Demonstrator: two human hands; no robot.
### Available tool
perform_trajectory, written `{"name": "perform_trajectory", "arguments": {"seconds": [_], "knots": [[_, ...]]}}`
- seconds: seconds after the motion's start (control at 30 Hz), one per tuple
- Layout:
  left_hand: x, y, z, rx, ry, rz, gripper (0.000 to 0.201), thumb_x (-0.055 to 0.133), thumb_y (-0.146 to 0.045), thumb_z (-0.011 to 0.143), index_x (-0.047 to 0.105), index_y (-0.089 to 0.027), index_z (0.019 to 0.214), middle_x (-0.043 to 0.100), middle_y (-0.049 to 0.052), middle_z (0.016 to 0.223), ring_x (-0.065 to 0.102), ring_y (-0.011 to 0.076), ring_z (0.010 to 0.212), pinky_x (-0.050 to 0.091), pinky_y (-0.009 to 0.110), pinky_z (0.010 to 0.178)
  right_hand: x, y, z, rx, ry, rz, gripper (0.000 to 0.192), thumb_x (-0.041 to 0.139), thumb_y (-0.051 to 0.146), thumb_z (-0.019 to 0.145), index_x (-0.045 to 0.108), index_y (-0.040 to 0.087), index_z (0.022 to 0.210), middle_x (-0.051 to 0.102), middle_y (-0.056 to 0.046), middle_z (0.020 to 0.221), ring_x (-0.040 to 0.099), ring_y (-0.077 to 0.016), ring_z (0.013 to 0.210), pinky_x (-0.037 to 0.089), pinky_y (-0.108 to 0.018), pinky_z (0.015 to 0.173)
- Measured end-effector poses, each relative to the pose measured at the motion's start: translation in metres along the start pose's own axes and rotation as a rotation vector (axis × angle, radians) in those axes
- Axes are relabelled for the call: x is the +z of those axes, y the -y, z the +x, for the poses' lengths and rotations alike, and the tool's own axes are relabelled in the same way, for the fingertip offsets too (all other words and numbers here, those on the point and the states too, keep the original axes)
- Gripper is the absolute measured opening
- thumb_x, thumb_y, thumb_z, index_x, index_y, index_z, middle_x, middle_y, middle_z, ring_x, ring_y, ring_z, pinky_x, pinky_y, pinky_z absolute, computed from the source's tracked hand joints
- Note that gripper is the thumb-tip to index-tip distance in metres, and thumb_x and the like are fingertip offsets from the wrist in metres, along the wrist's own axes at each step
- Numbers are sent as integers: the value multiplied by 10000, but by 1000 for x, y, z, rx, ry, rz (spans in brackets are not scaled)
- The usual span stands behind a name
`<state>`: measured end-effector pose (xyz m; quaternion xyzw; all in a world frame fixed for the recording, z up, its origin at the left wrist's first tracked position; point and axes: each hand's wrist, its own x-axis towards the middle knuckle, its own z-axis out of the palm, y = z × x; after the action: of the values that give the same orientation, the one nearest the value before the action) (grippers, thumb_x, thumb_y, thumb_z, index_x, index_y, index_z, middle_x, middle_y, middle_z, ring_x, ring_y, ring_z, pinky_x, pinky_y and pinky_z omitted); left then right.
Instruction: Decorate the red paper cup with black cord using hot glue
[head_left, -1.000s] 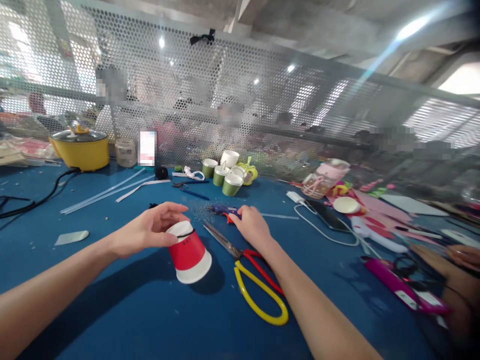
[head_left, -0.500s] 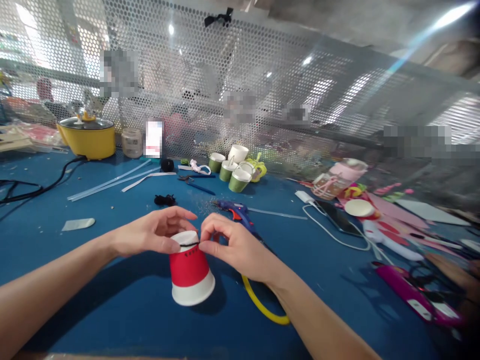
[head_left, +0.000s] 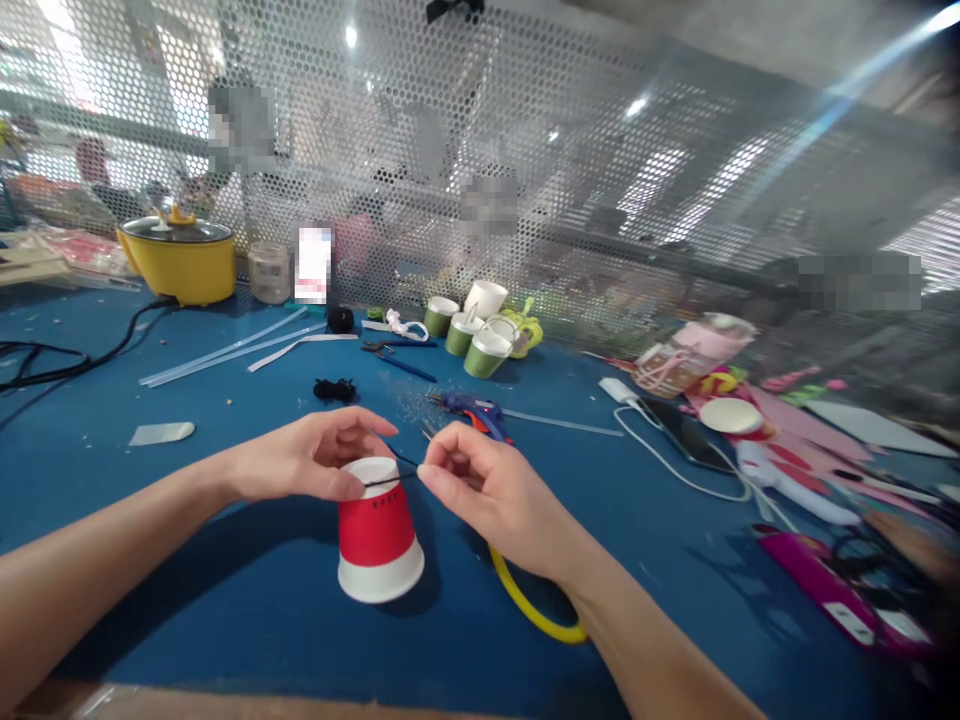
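A red paper cup [head_left: 377,533] with a white rim stands upside down on the blue table [head_left: 225,620]. My left hand [head_left: 311,456] curls over the cup's upturned base and steadies it, thumb on the edge. My right hand [head_left: 487,495] pinches a thin black thread [head_left: 390,481] that runs from the cup's base to my fingertips. Under my right wrist lies the yellow loop of the scissors' handle [head_left: 532,610]; the blades are hidden by the hand. A blue glue gun [head_left: 472,408] lies just beyond my right hand.
Green paper cups [head_left: 472,335] stand at the back by the perforated metal screen. A yellow pot [head_left: 184,260], clear glue sticks [head_left: 225,350] and a black cable [head_left: 67,370] lie at the left. A phone with a white cord [head_left: 675,430], pink scraps and a magenta tool [head_left: 832,590] crowd the right.
My right hand came back from the glue gun to the cup, pinched the black thread at its base and drew it out to the right. The cup went from tilted to upright on its rim.
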<state>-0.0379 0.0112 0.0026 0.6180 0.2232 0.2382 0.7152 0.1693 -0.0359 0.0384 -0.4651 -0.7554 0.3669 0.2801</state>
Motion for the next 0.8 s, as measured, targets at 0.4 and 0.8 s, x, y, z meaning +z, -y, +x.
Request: {"name": "perform_trajectory", "arguments": {"seconds": [0.4, 0.8], "knots": [[2, 0, -1, 17, 26, -26, 496, 629, -110, 666, 430, -173, 1116, 559, 92, 1062, 533, 200, 957, 394, 349, 827, 2, 5, -2, -70, -75, -167, 121, 501, 228, 790, 536, 168, 691, 465, 36, 599, 382, -68, 502, 332, -191, 472], [4, 0, -1, 19, 26, -37, 484, 653, -153, 664, 439, -186, 1097, 552, 92, 1084, 528, 218, 984, 387, 387, 853, 5, -7, 5, -20, -33, -125, 113, 488, 244, 791, 522, 168, 714, 467, 23, 619, 395, -83, 543, 351, -206, 501]]}}
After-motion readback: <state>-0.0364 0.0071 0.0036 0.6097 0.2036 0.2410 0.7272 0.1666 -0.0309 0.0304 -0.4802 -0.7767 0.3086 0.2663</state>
